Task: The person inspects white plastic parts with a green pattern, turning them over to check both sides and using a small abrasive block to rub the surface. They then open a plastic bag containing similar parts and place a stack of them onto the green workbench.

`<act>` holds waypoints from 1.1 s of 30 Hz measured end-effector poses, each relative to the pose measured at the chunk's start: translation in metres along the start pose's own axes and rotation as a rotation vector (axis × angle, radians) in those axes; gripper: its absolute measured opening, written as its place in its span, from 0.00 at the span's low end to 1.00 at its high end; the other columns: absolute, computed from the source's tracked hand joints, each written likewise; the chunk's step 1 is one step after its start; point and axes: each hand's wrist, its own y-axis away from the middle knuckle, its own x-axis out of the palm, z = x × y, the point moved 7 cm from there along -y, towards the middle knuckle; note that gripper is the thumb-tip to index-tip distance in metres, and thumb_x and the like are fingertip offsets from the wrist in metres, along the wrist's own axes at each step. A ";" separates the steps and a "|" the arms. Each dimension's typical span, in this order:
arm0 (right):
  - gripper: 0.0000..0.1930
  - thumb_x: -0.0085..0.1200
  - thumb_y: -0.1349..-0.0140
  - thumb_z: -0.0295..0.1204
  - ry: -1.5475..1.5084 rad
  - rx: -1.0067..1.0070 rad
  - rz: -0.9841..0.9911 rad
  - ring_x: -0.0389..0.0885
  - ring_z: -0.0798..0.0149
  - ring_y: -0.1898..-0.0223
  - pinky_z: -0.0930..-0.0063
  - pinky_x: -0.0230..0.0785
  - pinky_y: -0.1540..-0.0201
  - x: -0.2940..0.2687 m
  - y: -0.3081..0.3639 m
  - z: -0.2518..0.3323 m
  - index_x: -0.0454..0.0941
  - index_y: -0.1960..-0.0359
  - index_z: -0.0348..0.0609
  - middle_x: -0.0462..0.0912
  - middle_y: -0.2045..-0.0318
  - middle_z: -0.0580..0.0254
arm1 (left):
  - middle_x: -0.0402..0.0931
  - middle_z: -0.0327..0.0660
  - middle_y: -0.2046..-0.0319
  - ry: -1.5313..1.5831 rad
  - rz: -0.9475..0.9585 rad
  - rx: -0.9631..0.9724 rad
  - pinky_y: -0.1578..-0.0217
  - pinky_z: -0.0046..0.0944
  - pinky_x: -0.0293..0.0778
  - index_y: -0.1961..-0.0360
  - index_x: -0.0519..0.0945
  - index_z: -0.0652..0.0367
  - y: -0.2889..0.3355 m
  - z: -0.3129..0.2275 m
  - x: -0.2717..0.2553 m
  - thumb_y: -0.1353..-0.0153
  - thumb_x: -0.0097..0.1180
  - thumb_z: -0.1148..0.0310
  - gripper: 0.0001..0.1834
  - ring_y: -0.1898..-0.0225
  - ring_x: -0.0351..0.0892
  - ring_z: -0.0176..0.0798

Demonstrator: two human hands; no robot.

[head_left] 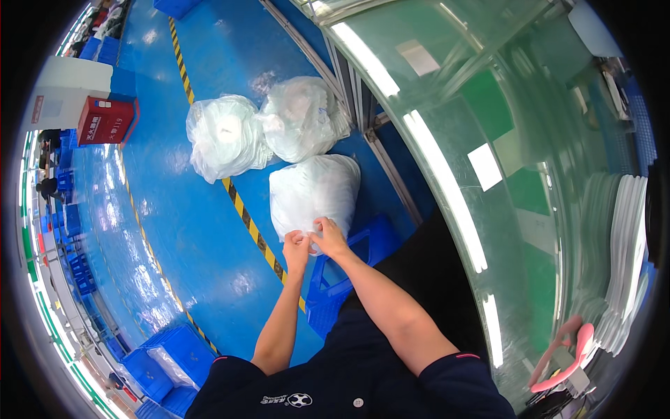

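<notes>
Both hands (312,241) pinch white plastic bag (314,192) (knotted end) | on blue crate (349,272)

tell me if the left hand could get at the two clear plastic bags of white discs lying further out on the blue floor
Probably yes, but only with a lean. The left hand is busy at the neck of the nearer white plastic bag; the two clear plastic bags lie beyond it, with open blue floor alongside.

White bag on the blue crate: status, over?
Left hand and right hand both pinching white plastic bag at its near end. Bag rests on blue crate. Nothing blocking.
</notes>
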 end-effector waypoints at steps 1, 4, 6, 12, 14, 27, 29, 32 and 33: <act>0.22 0.57 0.55 0.34 0.084 -0.025 -0.023 0.73 0.54 0.60 0.65 0.67 0.58 -0.004 0.003 0.004 0.68 0.57 0.39 0.74 0.63 0.52 | 0.76 0.45 0.75 -0.007 0.013 0.017 0.77 0.33 0.74 0.58 0.69 0.66 -0.004 0.005 -0.001 0.52 0.53 0.73 0.18 0.78 0.77 0.36; 0.25 0.57 0.54 0.36 0.184 -0.068 0.064 0.75 0.54 0.61 0.64 0.68 0.60 0.000 0.017 0.006 0.68 0.54 0.38 0.76 0.66 0.52 | 0.75 0.46 0.72 -0.100 0.130 0.105 0.74 0.34 0.74 0.57 0.69 0.65 -0.013 -0.002 0.006 0.52 0.54 0.72 0.19 0.75 0.77 0.36; 0.24 0.58 0.54 0.34 0.169 0.003 0.089 0.76 0.54 0.64 0.64 0.68 0.62 -0.002 0.008 -0.002 0.68 0.54 0.39 0.77 0.69 0.54 | 0.74 0.46 0.68 -0.265 0.309 0.210 0.70 0.35 0.74 0.56 0.69 0.64 -0.012 -0.016 0.014 0.52 0.55 0.71 0.20 0.70 0.76 0.37; 0.21 0.57 0.57 0.25 0.096 0.068 0.166 0.77 0.55 0.67 0.64 0.68 0.63 -0.011 0.000 -0.006 0.73 0.57 0.48 0.77 0.72 0.58 | 0.68 0.44 0.58 -0.619 0.473 0.647 0.62 0.38 0.72 0.53 0.70 0.57 0.000 -0.106 0.015 0.51 0.56 0.71 0.21 0.61 0.73 0.44; 0.19 0.56 0.56 0.25 0.117 0.046 0.119 0.77 0.54 0.66 0.63 0.68 0.62 -0.012 0.001 -0.006 0.74 0.58 0.48 0.77 0.71 0.57 | 0.69 0.42 0.59 -0.743 0.587 0.748 0.61 0.39 0.72 0.53 0.70 0.55 0.001 -0.109 0.024 0.52 0.55 0.71 0.22 0.61 0.74 0.45; 0.17 0.48 0.52 0.22 0.169 0.042 0.118 0.74 0.52 0.59 0.62 0.66 0.56 -0.021 0.002 -0.003 0.78 0.59 0.53 0.74 0.64 0.56 | 0.74 0.45 0.67 -0.775 0.741 0.820 0.63 0.43 0.71 0.51 0.63 0.56 -0.010 -0.098 0.049 0.57 0.54 0.73 0.28 0.63 0.74 0.49; 0.16 0.48 0.52 0.21 0.179 -0.028 0.077 0.74 0.53 0.60 0.62 0.67 0.56 -0.019 0.003 -0.003 0.78 0.60 0.53 0.74 0.65 0.57 | 0.74 0.46 0.68 -0.787 0.747 0.869 0.63 0.43 0.71 0.50 0.63 0.56 -0.008 -0.097 0.050 0.58 0.53 0.74 0.29 0.63 0.74 0.49; 0.15 0.48 0.51 0.21 0.156 -0.023 0.126 0.74 0.54 0.60 0.63 0.67 0.56 -0.022 -0.001 0.006 0.79 0.62 0.52 0.74 0.66 0.58 | 0.74 0.46 0.69 -0.891 0.747 0.938 0.63 0.42 0.70 0.51 0.63 0.56 -0.001 -0.103 0.052 0.59 0.53 0.76 0.29 0.64 0.74 0.48; 0.15 0.48 0.50 0.21 0.161 -0.009 0.121 0.74 0.54 0.60 0.63 0.67 0.57 -0.022 0.000 0.007 0.79 0.62 0.52 0.74 0.66 0.58 | 0.74 0.46 0.69 -0.937 0.751 0.971 0.63 0.42 0.70 0.51 0.63 0.56 0.000 -0.103 0.052 0.59 0.52 0.76 0.29 0.64 0.73 0.48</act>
